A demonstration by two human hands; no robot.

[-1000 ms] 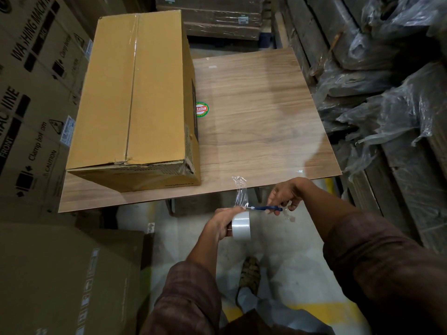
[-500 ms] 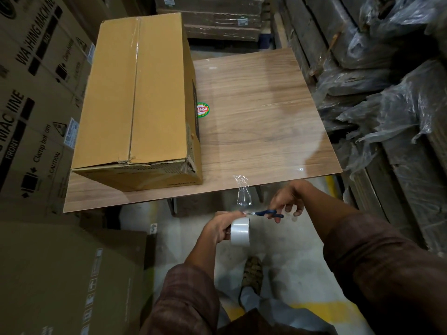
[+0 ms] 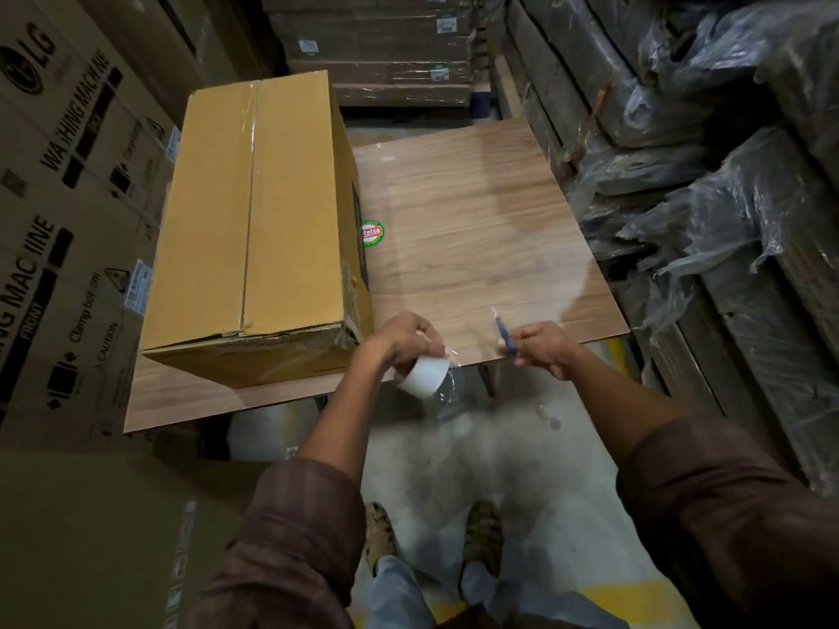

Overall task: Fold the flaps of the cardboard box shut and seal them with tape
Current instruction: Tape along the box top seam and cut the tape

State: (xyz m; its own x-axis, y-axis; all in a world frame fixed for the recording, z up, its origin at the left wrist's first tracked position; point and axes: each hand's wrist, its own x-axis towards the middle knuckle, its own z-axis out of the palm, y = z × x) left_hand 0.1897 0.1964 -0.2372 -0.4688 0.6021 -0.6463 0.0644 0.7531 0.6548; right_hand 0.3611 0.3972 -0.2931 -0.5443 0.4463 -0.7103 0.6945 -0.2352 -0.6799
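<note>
A long brown cardboard box [image 3: 254, 220] lies on the left side of the wooden table [image 3: 476, 229], its top flaps folded down and a strip of clear tape running along the centre seam. My left hand [image 3: 399, 342] grips a roll of clear tape [image 3: 424, 376] just off the table's near edge, close to the box's near right corner; a loose clear tail hangs from the roll. My right hand [image 3: 545, 347] holds blue-handled scissors [image 3: 505, 333], blades pointing up and away, over the table's near edge.
Large printed washing machine cartons [image 3: 68, 220] stand at the left and near left. Plastic-wrapped stacks [image 3: 726, 197] line the right side. More stacked cartons [image 3: 386, 47] stand behind the table. A round sticker [image 3: 372, 232] sits on the tabletop beside the box. My feet [image 3: 431, 533] stand on the concrete floor.
Both hands rose from below the table edge to its level and moved apart. The scissors left the tape and now point upward. The tape tail that stood up now hangs from the roll.
</note>
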